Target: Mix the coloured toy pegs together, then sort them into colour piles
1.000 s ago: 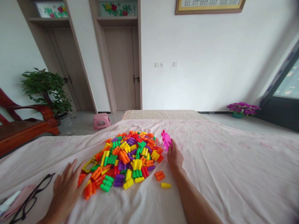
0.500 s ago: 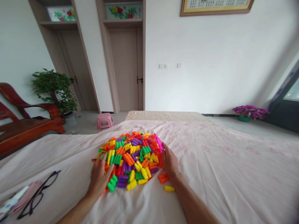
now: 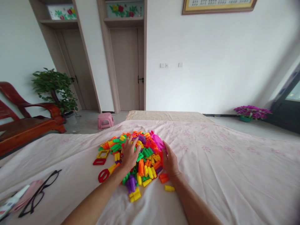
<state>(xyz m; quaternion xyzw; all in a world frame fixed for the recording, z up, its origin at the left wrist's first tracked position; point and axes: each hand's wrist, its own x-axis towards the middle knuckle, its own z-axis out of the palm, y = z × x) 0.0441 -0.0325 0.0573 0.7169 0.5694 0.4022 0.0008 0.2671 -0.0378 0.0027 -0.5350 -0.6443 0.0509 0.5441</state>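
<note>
A heap of colourful plastic building blocks [image 3: 147, 152] lies on the cloth, in green, yellow, orange, purple and red. Over the middle of the heap is my left hand [image 3: 130, 153], its fingers spread among the blocks and some of them hidden. Against the heap's right edge rests my right hand [image 3: 170, 160], fingers apart, beside a pink round piece [image 3: 158, 142]. Close to the right wrist lie a loose orange block [image 3: 163, 178] and a yellow block [image 3: 170, 188]. Left of the heap are a red ring-shaped piece [image 3: 103, 175] and a yellow square frame [image 3: 102, 154].
The pale patterned cloth [image 3: 225, 181] covers the surface. Black glasses [image 3: 39, 193], a pink cloth [image 3: 28, 195] and a white tube [image 3: 14, 200] lie at the left. Beyond stand a pink stool [image 3: 105, 121], a wooden chair [image 3: 35, 125] and a potted plant [image 3: 55, 90].
My left hand has moved right and forward from the heap's left edge over its middle. Blocks there shifted right, baring red and yellow pieces at the left. My right hand has hardly moved.
</note>
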